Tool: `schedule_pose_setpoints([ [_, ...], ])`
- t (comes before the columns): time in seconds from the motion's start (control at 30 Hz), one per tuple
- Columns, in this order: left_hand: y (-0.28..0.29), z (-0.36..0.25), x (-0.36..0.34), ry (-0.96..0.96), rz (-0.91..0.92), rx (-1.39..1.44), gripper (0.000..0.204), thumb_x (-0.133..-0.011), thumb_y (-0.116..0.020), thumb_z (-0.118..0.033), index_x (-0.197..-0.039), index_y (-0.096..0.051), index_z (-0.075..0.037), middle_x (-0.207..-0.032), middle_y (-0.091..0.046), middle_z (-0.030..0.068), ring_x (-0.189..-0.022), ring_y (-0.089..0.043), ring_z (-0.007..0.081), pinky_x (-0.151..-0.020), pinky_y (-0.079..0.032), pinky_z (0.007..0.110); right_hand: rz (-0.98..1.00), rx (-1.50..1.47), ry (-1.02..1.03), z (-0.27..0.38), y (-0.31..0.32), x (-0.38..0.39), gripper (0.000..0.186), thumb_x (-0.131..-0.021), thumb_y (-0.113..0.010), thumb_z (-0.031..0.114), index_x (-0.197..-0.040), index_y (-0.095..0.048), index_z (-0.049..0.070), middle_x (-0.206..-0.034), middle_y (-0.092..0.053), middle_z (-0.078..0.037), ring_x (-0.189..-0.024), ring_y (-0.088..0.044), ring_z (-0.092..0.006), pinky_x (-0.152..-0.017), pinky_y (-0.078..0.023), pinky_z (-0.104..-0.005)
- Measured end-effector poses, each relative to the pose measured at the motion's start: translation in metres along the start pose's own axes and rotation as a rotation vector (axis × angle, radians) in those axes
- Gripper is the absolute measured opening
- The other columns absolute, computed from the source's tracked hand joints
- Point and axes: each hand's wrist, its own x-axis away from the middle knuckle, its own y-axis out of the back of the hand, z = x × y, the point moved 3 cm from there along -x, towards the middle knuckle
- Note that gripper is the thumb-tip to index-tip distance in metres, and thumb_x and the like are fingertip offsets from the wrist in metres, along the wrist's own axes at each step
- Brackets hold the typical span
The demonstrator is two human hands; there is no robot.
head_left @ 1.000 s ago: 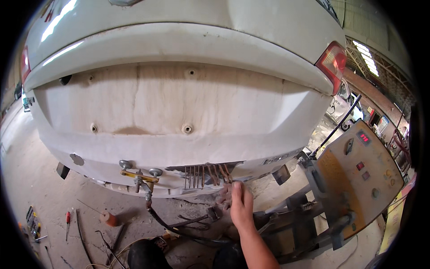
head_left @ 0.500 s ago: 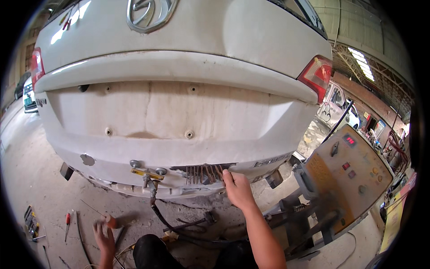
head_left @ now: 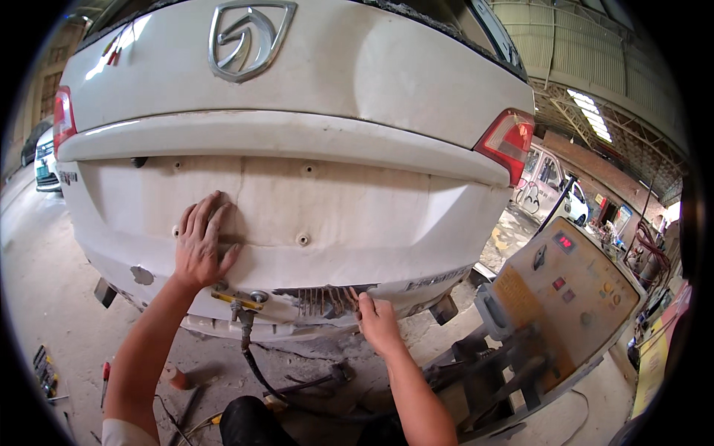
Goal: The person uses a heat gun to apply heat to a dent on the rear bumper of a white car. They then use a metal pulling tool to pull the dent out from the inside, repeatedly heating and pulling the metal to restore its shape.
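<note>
A white car tailgate point(head_left: 268, 256) stands before me. My left hand point(head_left: 201, 245) lies against its recessed panel, fingers spread, holding nothing. Low on the tailgate is a dark bare-metal patch point(head_left: 286, 291) with a row of several thin metal rods point(head_left: 316, 302) sticking out. My right hand point(head_left: 379, 325) is closed in a pinch at the right end of this row, on a thin reddish-brown rod point(head_left: 354, 294); its lower part is hidden by my fingers. Below my left hand, a yellow bar clamp point(head_left: 236, 299) with round pads sits on the tailgate. A black cable point(head_left: 256, 368) hangs from it.
A machine with a control panel point(head_left: 573, 290) and lit display stands at right. On the floor lie a reddish-orange round object point(head_left: 175, 377), a red-handled screwdriver point(head_left: 105, 374) and a tool set point(head_left: 44, 372). Other cars stand behind, among them a white one point(head_left: 46, 163).
My left hand has risen from near the floor onto the tailgate panel. My right hand stays at the right end of the rod row. The view has shifted slightly.
</note>
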Motion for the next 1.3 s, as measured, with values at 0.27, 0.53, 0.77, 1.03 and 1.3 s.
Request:
schedule_pose_setpoints([
  [0.27,0.001,0.012,-0.004,-0.084,0.116,0.025,0.062,-0.072,-0.066,-0.023,-0.128,-0.045,-0.005,-0.134,-0.042,0.0168,-0.121,-0.041,0.0342,-0.104,-0.029,0.045,0.267,-0.502,-0.228,0.0,0.001,0.005,0.035,-0.096,-0.045,0.029,-0.07,-0.047,0.006,-0.059,-0.043,0.001,-0.048,-0.038,-0.0067,-0.043,-0.028,-0.0227],
  [0.53,0.005,0.039,-0.014,-0.249,0.082,-0.042,0.059,-0.066,-0.065,-0.02,-0.123,-0.053,-0.012,-0.129,-0.048,0.0149,-0.112,-0.047,0.0332,-0.098,-0.034,0.047,0.038,0.855,0.564,0.031,0.022,0.0,0.023,-0.091,-0.05,0.019,-0.076,-0.053,0.002,-0.059,-0.047,-0.012,-0.055,-0.054,-0.0183,-0.054,-0.043,-0.0359],
  [0.77,0.004,0.04,-0.013,-0.222,0.042,-0.051,0.056,-0.069,-0.062,-0.021,-0.122,-0.052,-0.008,-0.131,-0.045,0.0179,-0.114,-0.045,0.0367,-0.098,-0.033,0.047,0.008,-0.257,0.02,-0.007,0.02,0.02,0.014,-0.09,-0.051,0.011,-0.082,-0.058,0.003,-0.065,-0.055,-0.002,-0.055,-0.054,-0.0158,-0.048,-0.04,-0.0289],
  [1.03,0.002,0.039,-0.012,-0.197,0.031,-0.068,0.057,-0.07,-0.061,-0.024,-0.123,-0.051,-0.007,-0.13,-0.045,0.0192,-0.114,-0.045,0.0376,-0.098,-0.033,0.047,-0.058,-0.171,0.101,-0.001,0.002,0.022,0.019,-0.086,-0.062,0.02,-0.078,-0.057,0.003,-0.058,-0.052,-0.005,-0.049,-0.048,-0.0128,-0.045,-0.035,-0.0285],
  [1.3,0.004,0.038,-0.011,-0.177,0.029,-0.096,0.056,-0.073,-0.058,-0.028,-0.124,-0.051,-0.006,-0.131,-0.044,0.0199,-0.113,-0.045,0.0384,-0.098,-0.032,0.046,-0.095,0.66,0.389,0.033,-0.006,0.008,0.034,-0.089,-0.051,0.027,-0.064,-0.058,0.004,-0.059,-0.059,-0.016,-0.057,-0.057,-0.0381,-0.05,-0.045,-0.0474],
])
